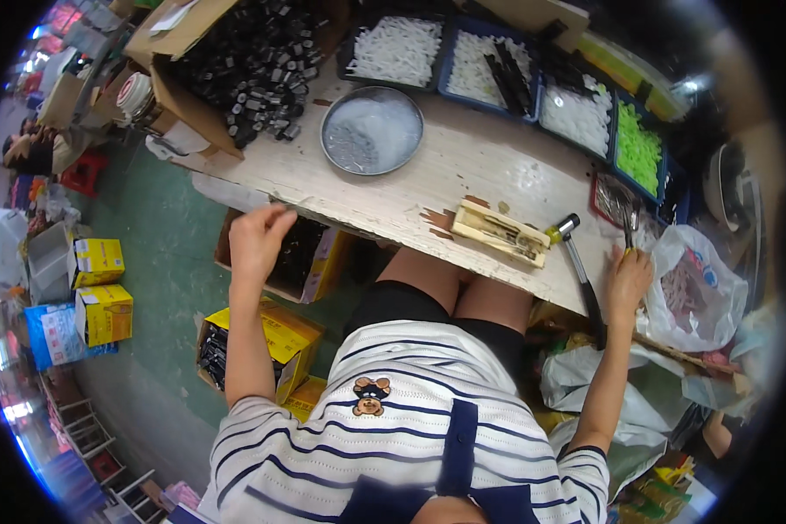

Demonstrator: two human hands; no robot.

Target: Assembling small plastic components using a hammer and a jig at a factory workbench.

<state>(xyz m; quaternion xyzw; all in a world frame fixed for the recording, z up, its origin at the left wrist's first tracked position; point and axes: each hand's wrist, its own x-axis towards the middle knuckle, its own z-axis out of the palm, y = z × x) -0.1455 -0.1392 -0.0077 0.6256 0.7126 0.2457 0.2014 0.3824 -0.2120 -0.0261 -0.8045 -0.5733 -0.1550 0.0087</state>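
Over worn white workbench [498, 166], left hand [255, 240] hangs loosely curled and empty; right hand [629, 278] rests fingers-closed beside hammer [579, 272].

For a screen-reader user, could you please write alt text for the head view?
Seen from above, a seated person's left hand hovers at a worn white workbench, the right hand rests beside a black-handled hammer, near a round metal dish.

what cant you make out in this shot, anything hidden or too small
- Head view: whatever the left hand grips is hidden by its curled fingers.
- Head view: the right hand covers what it touches beside the hammer.
- Head view: pieces in the metal bowl are too small to tell.
- Head view: the plastic bag blurs its contents.
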